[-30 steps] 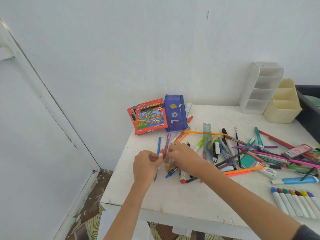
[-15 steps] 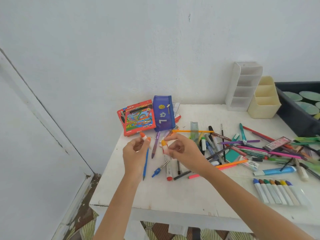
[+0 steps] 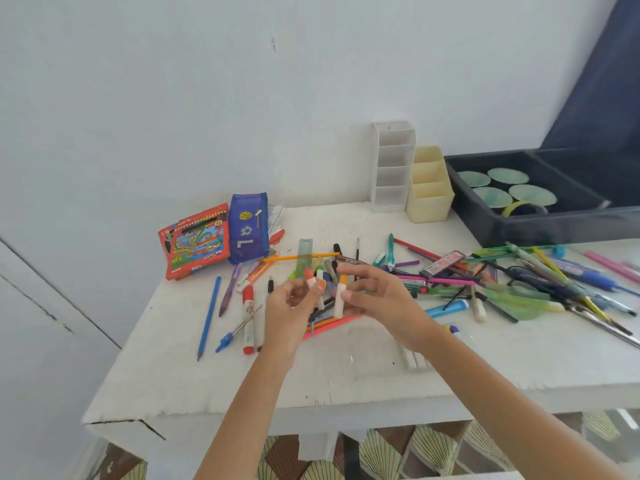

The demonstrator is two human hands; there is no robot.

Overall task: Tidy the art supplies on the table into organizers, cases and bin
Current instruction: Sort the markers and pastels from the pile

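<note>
**Markers lifted off the heap, a hand on each batch**

Close to the front of the bench (image 3: 311, 382), both hands have come up from the pile they were picking through a second ago. The left hand (image 3: 292, 306) pinches short orange-capped markers (image 3: 313, 280), two as far as I can tell. The right hand (image 3: 379, 299) grips one more white marker (image 3: 340, 296), upright between thumb and fingers. The hands are near each other, held above the bench, and the markers almost meet.

Just to the left, a blue pencil (image 3: 207, 317) and a red-capped marker (image 3: 248, 317) lie flat where they lay before. Beyond the hands, the heap of pens (image 3: 502, 282) spreads to the right and looks barely reduced.

Further back, the coloured-pencil box (image 3: 195, 240) and the blue pencil case (image 3: 248, 232) lean at the wall, unmoved.

Farthest off stand the white organizer (image 3: 391, 168) and the cream organizer (image 3: 429, 188), touching side by side. The dark bin (image 3: 519, 226) is just right of them, and the view has swung round to show more of it.

My reading is that matching markers are being gathered before a carry to a holder. The tidying has hardly begun.
</note>
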